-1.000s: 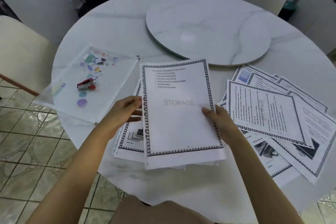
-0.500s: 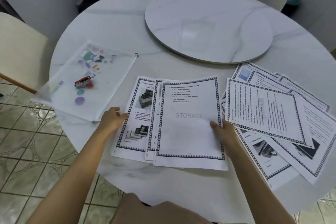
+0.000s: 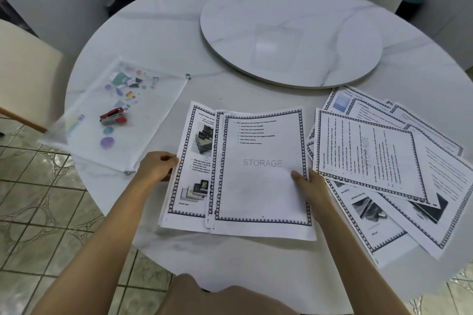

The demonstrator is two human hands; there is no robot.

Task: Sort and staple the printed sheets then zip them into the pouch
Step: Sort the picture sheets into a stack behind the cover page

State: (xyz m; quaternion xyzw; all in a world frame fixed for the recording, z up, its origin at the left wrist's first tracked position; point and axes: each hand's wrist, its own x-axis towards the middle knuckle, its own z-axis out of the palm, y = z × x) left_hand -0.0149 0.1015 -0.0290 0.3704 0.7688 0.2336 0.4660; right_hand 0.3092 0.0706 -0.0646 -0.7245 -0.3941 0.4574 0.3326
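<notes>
left hand (image 3: pixel 158 166) grips sheet stack (image 3: pixel 189 181) left edge, fingertips hidden | right hand (image 3: pixel 311 188) pinches top STORAGE sheet (image 3: pixel 258 192), fingers hidden under | stack on tabletop (image 3: pixel 166 41) near edge | red stapler (image 3: pixel 113 116) on or in clear zip pouch (image 3: pixel 143 130), unclear | loose sheets (image 3: pixel 384 156) right, cut off

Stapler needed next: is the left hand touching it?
Apart. Head view: a stretch of pouch shows between the stapler and the left hand, which grips the sheets.
</notes>
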